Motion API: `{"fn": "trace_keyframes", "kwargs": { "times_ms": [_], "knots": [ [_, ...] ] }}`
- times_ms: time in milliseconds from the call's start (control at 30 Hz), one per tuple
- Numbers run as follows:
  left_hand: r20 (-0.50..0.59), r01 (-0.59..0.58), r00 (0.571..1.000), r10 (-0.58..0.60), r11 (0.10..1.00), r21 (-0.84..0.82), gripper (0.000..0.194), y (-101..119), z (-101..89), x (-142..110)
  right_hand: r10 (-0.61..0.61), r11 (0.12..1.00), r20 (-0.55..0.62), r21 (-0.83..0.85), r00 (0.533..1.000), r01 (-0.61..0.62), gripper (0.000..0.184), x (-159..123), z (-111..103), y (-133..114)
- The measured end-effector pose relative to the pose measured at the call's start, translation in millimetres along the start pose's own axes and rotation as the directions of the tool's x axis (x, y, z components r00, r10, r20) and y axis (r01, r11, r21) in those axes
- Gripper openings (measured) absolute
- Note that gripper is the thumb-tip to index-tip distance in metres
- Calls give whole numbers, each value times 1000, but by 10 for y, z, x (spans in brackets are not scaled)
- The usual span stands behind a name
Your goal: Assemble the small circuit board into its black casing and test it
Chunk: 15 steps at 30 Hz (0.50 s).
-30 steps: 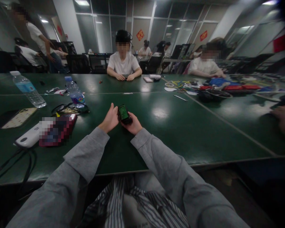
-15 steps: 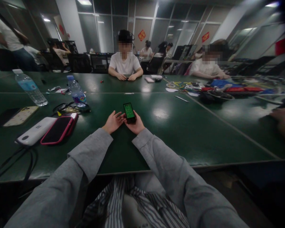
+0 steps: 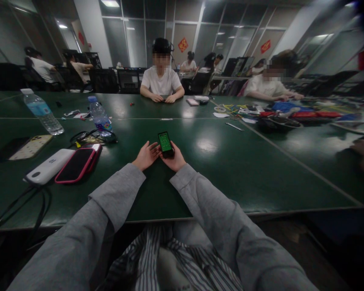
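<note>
A small black smartphone (image 3: pixel 165 144) with a lit green screen is held in my right hand (image 3: pixel 175 159), tilted up over the table. My right fingers wrap its lower end and right edge. Just left of the phone is my left hand (image 3: pixel 147 156), palm turned inward, its fingers stretched out and apart. Those fingertips come close to the phone's left edge; whether they touch it I cannot tell. Both forearms, in grey sleeves, reach across the near edge of the green table (image 3: pixel 230 178).
On the left stand two water bottles (image 3: pixel 44 113) (image 3: pixel 99 117). A pink-cased phone (image 3: pixel 75 165), a white power bank (image 3: pixel 50 165) and black cables (image 3: pixel 36 202) lie nearer. Cluttered cables and bags (image 3: pixel 291 113) cover the far right. A person (image 3: pixel 161 81) sits opposite.
The whole view has shifted slightly, so the scene sits a little further right. The standing person at far left has mostly left the view. Both hands keep their pose around the phone.
</note>
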State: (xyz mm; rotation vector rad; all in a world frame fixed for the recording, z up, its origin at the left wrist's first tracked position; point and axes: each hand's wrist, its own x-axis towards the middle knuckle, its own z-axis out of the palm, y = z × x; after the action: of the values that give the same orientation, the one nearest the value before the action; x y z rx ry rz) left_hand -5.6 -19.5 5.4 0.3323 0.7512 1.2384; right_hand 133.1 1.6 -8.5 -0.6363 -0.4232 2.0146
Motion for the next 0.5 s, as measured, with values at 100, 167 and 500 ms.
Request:
{"fn": "trace_keyframes", "kwargs": {
  "times_ms": [100,167,500],
  "knots": [
    [2,-2,1000,2,1000,-4,39,-2,-14,20,-14,1000,9,-21,1000,14,29,-4,8,-1],
    [-2,-4,1000,4,1000,1,39,-3,-37,47,-33,998,5,-55,999,34,26,3,11,3],
    [15,-20,1000,19,998,53,49,-15,-43,53,-446,641,137,-641,885,422,35,104,-75,103]
  ]
}}
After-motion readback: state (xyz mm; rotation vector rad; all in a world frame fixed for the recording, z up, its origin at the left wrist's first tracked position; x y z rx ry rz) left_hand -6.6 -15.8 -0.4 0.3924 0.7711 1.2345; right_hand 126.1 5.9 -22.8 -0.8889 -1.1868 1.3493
